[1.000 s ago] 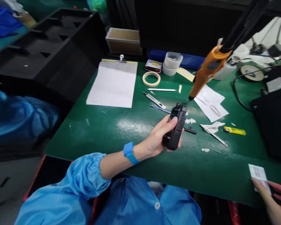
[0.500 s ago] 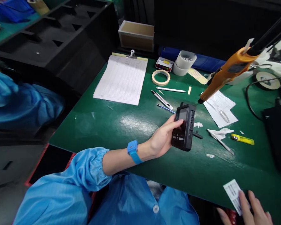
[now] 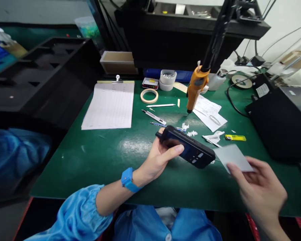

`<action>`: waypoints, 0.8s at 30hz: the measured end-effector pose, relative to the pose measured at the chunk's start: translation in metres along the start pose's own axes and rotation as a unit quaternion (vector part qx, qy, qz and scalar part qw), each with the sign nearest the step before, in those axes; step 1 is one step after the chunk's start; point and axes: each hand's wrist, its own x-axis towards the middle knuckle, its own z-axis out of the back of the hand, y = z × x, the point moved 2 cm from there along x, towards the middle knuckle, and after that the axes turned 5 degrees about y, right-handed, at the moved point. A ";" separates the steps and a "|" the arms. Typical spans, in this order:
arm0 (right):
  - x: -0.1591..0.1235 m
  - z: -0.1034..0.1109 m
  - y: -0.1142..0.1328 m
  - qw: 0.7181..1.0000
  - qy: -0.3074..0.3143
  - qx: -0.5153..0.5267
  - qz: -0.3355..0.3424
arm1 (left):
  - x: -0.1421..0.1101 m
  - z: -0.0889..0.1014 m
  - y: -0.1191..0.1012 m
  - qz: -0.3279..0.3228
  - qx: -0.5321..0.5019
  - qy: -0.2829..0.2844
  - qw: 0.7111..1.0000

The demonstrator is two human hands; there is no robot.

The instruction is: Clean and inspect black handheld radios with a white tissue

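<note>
Over green mat (image 3: pixel 95 157), your left hand (image 3: pixel 157 158) clamps device (image 3: pixel 188 150); right hand (image 3: pixel 259 190) pinches card (image 3: pixel 232 157) beside it, not yet applied.

Black handheld device (image 3: pixel 188 149), oblong and chunky, with a dark glossy screen and small light buttons near its right end. Held in the left hand (image 3: pixel 157 159) just above the green bench (image 3: pixel 102 157), lying nearly flat, screen up, long axis running from upper left down to lower right. Small pale card (image 3: pixel 232 157), plain grey-white, pinched at its lower edge by the right hand (image 3: pixel 259 190), its near corner just beside the device's right end.
</note>
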 end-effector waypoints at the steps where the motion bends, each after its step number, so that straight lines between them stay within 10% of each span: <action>1: 0.016 -0.018 0.013 0.999 0.027 0.034 0.008 | 0.000 0.001 0.001 -0.002 0.013 -0.003 1.000; 8: 0.079 -0.087 0.053 0.962 0.210 0.169 0.055 | 0.005 0.002 -0.001 -0.024 0.067 -0.031 0.997; 24: 0.070 -0.095 0.030 0.953 0.245 0.178 0.021 | 0.002 0.011 0.006 -0.015 0.115 -0.006 0.993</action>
